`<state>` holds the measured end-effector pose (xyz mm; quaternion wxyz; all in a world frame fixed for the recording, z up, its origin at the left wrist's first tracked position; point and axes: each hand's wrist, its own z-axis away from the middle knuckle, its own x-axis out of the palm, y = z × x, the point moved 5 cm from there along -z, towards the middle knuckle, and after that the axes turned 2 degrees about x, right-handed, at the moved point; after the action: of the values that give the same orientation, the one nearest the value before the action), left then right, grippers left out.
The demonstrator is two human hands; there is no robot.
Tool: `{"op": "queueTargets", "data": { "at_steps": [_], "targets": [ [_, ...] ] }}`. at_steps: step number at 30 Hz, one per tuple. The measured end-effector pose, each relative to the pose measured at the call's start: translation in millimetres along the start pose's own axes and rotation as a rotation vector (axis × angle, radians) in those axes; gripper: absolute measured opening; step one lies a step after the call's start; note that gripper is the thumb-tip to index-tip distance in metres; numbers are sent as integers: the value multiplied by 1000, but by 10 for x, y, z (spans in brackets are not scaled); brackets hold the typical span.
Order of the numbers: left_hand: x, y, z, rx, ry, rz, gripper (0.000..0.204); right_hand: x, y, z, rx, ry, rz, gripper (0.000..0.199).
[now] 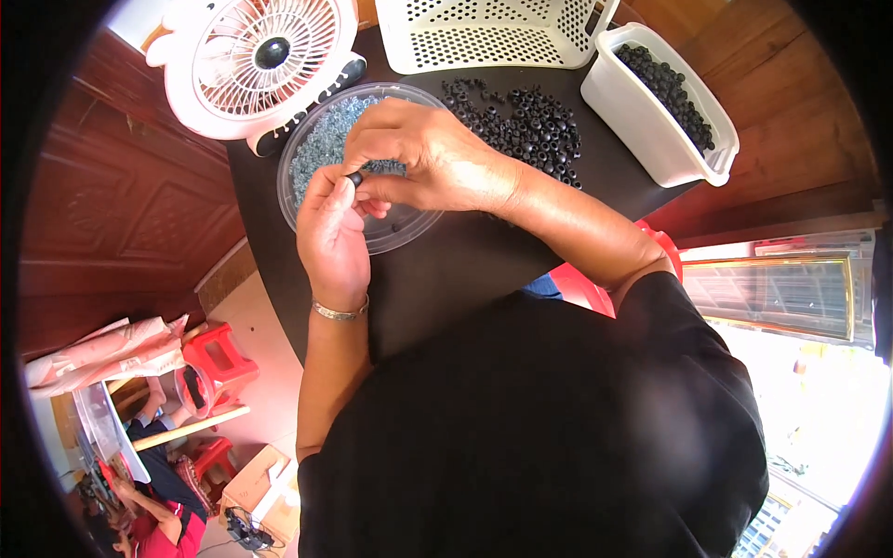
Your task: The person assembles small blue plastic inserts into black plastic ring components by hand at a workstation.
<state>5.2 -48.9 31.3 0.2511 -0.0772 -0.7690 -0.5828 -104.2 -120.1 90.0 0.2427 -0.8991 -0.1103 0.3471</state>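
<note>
My left hand [333,232], wearing a bracelet, pinches a small round black piece [354,179] between thumb and finger. Close against it, my right hand [423,153] has its thumb and fingers pressed together at the same piece. Whatever sits between the right fingertips is hidden. Both hands are above a round clear plastic tray [286,206] that holds many tiny clear bluish pieces [321,139]. Just right of the tray, loose shiny black pieces [535,130] lie spread on the dark table [437,279].
A white bin [625,121] of black pieces [665,88] stands at the far right. Behind the loose pieces is a white perforated basket [479,46]. A white fan [270,56] is at the far left. Red stools [221,358] and another person [172,530] are at lower left.
</note>
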Motion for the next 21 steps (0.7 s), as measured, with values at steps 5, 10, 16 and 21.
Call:
{"op": "queueTargets", "data": {
  "at_steps": [5, 10, 16, 21],
  "targets": [
    [-166, 74, -31, 90, 42, -15, 21, -87, 221, -16, 124, -152, 134, 14],
    [-231, 112, -47, 121, 98, -30, 18, 22, 406, 144, 244, -407, 160, 11],
    [-258, 83, -54, 99, 107, -23, 18, 270, 331, 276, 369, -690, 299, 20],
    [-255, 77, -56, 85, 116, -7, 18, 348, 326, 243, 350, -750, 404, 17]
  ]
}}
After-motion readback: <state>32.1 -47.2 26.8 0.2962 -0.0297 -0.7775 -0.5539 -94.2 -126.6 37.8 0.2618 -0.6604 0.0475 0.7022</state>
